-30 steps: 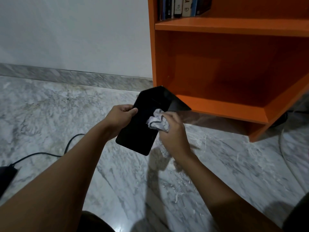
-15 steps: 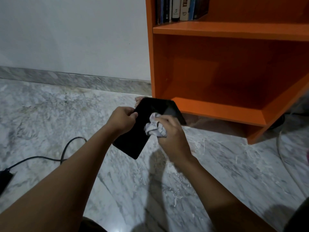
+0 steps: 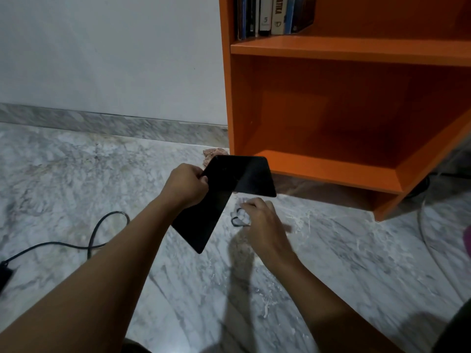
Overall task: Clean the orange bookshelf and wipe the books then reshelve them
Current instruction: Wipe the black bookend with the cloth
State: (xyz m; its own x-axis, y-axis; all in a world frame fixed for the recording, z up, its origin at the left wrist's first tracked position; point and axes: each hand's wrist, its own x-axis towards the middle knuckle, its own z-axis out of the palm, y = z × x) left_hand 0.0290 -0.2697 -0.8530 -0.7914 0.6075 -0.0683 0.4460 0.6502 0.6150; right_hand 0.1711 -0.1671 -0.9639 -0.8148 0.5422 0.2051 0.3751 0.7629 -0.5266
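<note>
A thin black book (image 3: 224, 192) hangs tilted above the marble floor, gripped at its upper left edge by my left hand (image 3: 187, 186). My right hand (image 3: 262, 222) is below and to the right of it, apart from the cover, closed around a crumpled pale cloth (image 3: 239, 216). The orange bookshelf (image 3: 356, 110) stands right behind, with its lower compartment bare. Several upright books (image 3: 274, 15) fill the left end of the shelf above.
A black cable (image 3: 99, 233) loops over the floor at the left, running to a dark adapter (image 3: 3, 272) at the frame edge. A pinkish rag (image 3: 215, 155) lies by the bookshelf's left foot. White wall and marble skirting run behind.
My right hand with the cloth has come off the book's cover and dropped down to the right. The book has tipped and sits lower in view.
</note>
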